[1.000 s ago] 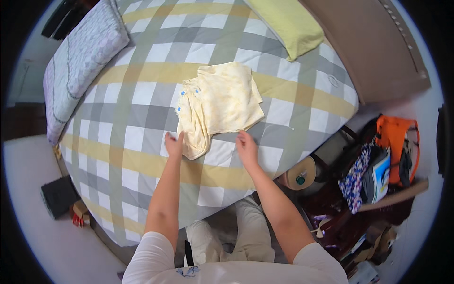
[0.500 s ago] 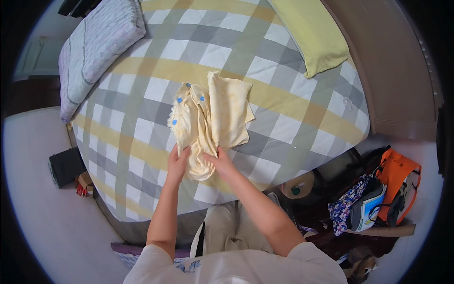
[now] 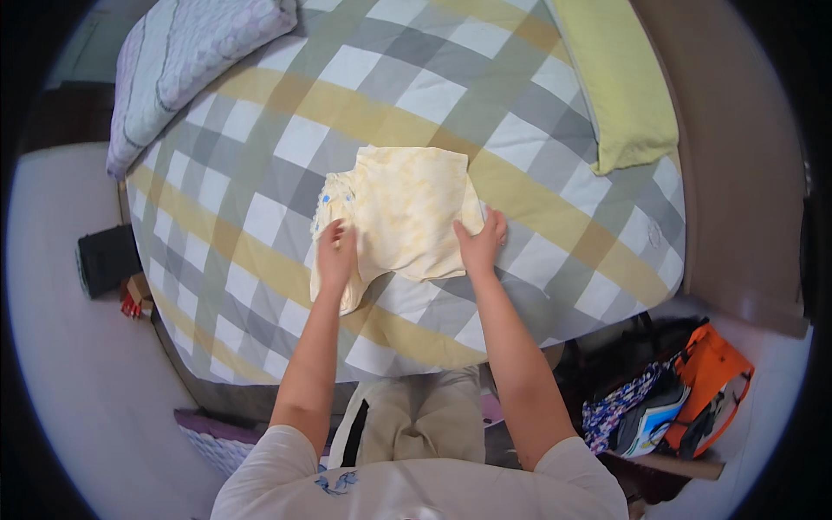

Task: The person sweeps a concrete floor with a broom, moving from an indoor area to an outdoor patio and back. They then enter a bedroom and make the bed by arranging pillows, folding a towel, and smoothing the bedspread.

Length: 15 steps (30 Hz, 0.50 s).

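A pale yellow garment (image 3: pixel 412 212) lies partly folded on the bed, its broad panel spread over the middle. At its left, a bunched strip with a frilled edge and blue dots (image 3: pixel 326 198) shows beside that panel. My left hand (image 3: pixel 336 251) is at this bunched part, fingers curled in on the cloth. On the opposite side, my right hand (image 3: pixel 482 247) rests at the panel's right edge, thumb on the fabric and fingers spread away from it. What lies beneath the upper layer is hidden.
The bed (image 3: pixel 416 95) has a checked cover. A folded pale quilt (image 3: pixel 195 65) lies far left, a yellow-green pillow (image 3: pixel 620 95) far right. Beyond the bed's right side stand an orange bag (image 3: pixel 715 381) and a patterned cloth (image 3: pixel 615 407). A dark box (image 3: pixel 108 260) is at the left.
The garment's narrow folded section has been opened out into a broad panel. My hands have moved farther up the bed and apart, the right one to the panel's right edge.
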{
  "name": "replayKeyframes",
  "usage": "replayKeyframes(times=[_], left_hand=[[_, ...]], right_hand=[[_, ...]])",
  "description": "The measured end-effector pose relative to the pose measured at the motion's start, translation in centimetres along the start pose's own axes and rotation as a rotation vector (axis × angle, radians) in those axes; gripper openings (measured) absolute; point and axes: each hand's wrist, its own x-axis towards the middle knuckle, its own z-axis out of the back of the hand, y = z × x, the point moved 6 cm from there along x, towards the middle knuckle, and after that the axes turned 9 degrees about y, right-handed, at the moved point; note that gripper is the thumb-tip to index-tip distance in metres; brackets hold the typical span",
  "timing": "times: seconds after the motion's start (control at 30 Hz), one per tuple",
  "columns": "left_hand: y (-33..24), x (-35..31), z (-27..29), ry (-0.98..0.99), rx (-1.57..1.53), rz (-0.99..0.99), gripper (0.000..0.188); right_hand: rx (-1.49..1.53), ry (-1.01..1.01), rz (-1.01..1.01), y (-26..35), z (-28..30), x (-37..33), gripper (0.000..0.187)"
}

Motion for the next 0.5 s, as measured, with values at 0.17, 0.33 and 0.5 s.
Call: replayKeyframes(times=[0.17, 0.33, 0.5], left_hand=[[-2.7, 0.9, -6.1, -0.080, 0.251, -0.001, 0.054], [-5.6, -4.8, -7.1, 0.178, 0.009, -0.061, 0.043], [-2.7, -11.2, -6.3, 0.402, -0.227, 0.021, 0.041]], right_hand=[[0.457, 0.478, -0.282, -0.6, -5.1, 3.1, 0.053], [1.119, 0.610, -0.399, 0.6, -3.4, -0.1, 0.038], [1.080, 0.591, -0.586, -1.2, 3.1, -6.9, 0.039]])
